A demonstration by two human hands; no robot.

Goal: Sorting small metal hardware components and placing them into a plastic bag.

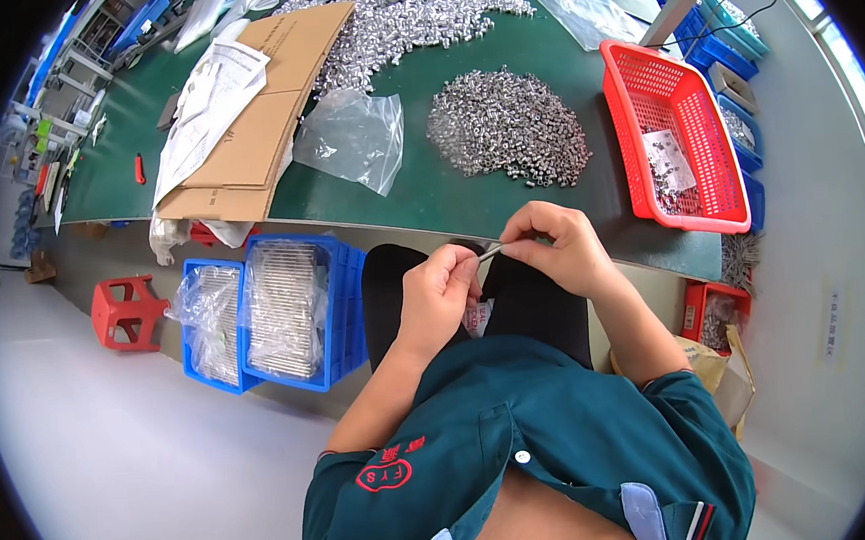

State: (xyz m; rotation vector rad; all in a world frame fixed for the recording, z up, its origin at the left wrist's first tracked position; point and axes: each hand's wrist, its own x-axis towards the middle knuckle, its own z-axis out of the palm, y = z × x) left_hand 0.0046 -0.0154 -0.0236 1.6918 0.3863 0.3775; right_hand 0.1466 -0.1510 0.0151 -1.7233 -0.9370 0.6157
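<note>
My left hand [439, 295] and my right hand [559, 249] meet just off the near edge of the green table [347, 198], over my lap. Thumb and fingers of each hand are closed in a pinch on a short, thin grey metal rod [490, 252], one hand at either end. Its ends are covered by my fingertips, so its full shape is hidden. Straight ahead on the tabletop lies a rounded heap of small shiny metal parts [508, 129]. A larger spread of silvery metal parts [415, 25] covers the table farther back.
A red perforated basket [635, 155] with a few small parts stands at the right. Flattened cardboard [233, 148], papers [205, 105] and a clear plastic bag [353, 140] lie left of the heap. Below stand blue crates [345, 306] of metal rods and a red stool [127, 313].
</note>
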